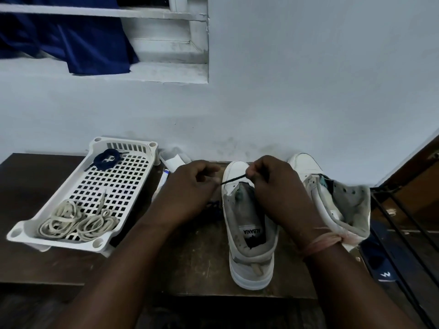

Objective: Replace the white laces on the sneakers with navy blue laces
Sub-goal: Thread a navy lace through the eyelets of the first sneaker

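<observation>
Dark wooden desk (190, 262) by pale wall | navy lace (234, 179) spans near sneaker (249, 233) toe | left hand (190, 186), right hand (273, 186) pinch it | limp, light: grip by stiff tip | white laces (78, 224) in tray (23, 231)

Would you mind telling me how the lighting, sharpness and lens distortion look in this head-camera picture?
Head view: dim, cool, even light with no glare; wide-angle lens bends the window ledge and table edges; forearms at the bottom are dark and soft, while the basket grid and the sneaker label stay fairly sharp.
</observation>
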Motion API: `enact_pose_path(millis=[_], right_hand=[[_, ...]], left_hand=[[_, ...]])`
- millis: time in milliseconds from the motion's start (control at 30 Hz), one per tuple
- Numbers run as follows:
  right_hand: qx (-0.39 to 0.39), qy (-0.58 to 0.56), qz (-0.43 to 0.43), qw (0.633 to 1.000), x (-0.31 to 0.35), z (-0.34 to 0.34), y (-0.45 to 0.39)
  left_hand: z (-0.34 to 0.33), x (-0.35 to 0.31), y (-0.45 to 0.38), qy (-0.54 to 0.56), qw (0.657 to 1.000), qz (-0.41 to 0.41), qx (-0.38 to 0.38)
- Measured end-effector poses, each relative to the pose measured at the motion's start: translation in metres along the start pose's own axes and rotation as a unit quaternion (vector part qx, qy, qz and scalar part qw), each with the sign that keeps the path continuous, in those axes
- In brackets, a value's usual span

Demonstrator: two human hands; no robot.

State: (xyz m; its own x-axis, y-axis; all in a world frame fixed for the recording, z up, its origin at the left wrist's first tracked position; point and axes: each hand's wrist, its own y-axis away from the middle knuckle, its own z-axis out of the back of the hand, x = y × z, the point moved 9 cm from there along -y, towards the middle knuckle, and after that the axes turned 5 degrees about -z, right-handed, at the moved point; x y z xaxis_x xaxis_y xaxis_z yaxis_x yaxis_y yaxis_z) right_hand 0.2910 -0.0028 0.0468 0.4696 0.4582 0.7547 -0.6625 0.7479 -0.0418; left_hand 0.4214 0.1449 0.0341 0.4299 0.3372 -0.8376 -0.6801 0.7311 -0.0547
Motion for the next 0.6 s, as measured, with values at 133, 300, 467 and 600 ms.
enact_pose_path(millis=[133,300,467,600], right_hand=[[0.067,0.003,-0.020,0.998,-0.005,-0.016,0.001],[0.104,0.075,-0.002,0.992,-0.007,-0.019,0.007],[0.118,0.105,0.008,0.987,-0.005,-0.018,0.014],[0.153,0.116,0.000,0.981,-0.005,-0.017,0.018]], left_hand=[[-0.024,-0.013,0.000,0.054,0.997,-0.029,0.037],[-0.037,-0.025,0.005,0.037,0.995,-0.070,0.065],[-0.033,-0.014,0.003,0.050,0.996,-0.017,0.073],[-0.041,-0.011,0.006,0.061,0.990,0.000,0.130]])
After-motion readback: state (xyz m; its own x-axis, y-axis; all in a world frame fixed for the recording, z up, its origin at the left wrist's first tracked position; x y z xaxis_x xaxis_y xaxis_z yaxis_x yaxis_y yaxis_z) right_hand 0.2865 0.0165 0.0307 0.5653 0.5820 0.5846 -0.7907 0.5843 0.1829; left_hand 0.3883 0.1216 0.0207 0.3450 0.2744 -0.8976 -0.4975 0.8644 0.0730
